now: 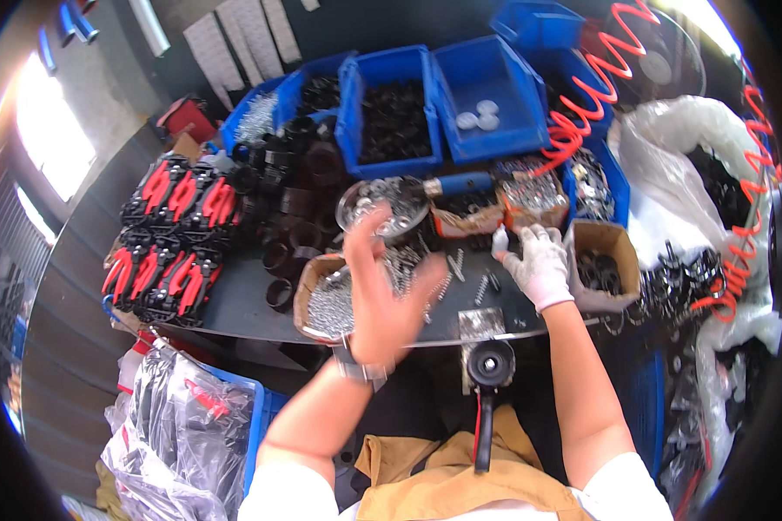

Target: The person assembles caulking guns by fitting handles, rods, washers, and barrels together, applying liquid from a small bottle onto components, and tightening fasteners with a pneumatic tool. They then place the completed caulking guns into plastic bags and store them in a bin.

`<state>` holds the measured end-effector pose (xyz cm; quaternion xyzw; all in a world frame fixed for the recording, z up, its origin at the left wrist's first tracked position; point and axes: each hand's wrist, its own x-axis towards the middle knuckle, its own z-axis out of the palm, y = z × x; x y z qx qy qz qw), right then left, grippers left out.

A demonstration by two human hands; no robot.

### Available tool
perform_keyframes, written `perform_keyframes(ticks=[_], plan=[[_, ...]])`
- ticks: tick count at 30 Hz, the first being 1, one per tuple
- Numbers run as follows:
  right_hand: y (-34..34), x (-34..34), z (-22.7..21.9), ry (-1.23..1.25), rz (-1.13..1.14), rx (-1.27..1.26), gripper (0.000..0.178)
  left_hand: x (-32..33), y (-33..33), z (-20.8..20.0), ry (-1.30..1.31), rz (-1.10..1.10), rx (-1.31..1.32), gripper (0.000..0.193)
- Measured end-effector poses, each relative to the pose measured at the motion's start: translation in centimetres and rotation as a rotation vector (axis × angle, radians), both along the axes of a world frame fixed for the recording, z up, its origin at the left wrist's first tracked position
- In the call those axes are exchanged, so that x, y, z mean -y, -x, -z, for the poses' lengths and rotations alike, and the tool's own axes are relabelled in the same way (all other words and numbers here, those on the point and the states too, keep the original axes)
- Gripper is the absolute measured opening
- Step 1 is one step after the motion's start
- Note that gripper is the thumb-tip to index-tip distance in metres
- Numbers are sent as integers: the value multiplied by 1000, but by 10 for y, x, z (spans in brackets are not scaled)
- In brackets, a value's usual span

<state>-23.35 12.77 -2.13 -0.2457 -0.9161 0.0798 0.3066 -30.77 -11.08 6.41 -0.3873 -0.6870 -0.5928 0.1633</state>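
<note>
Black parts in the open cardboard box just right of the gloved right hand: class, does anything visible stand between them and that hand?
Yes: the cardboard box has its left wall between the gloved right hand and the black parts. Over its open top, nothing visible blocks the way.

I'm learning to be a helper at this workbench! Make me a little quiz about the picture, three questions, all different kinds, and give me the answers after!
1. Which of the person's hands wears a white glove?
2. True or false: a red coiled hose hangs on the right side of the picture.
3. What colour are the small parts in the open carton by the left hand?
A) green
B) gold
C) silver

Key:
1. The right hand; the other one is bare.
2. True.
3. C.
</note>
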Motion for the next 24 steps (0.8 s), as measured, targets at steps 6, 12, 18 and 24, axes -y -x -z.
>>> perform_keyframes(ticks=[6, 12, 18, 24], plan=[[8, 7, -5, 109, -130, -64, 37, -50, 201, -41, 40, -86, 241, 41], [-41, 39, -1, 453, -356, -269, 26, -116, 259, 5, 726, -182, -221, 41], [-69, 50, 11, 708, -458, -202, 40, -124, 359, 59, 699, -178, -466, 32], [-88, 51, 0, 796, -442, -289, 38, -160, 377, 51, 577, -472, -585, 22]])
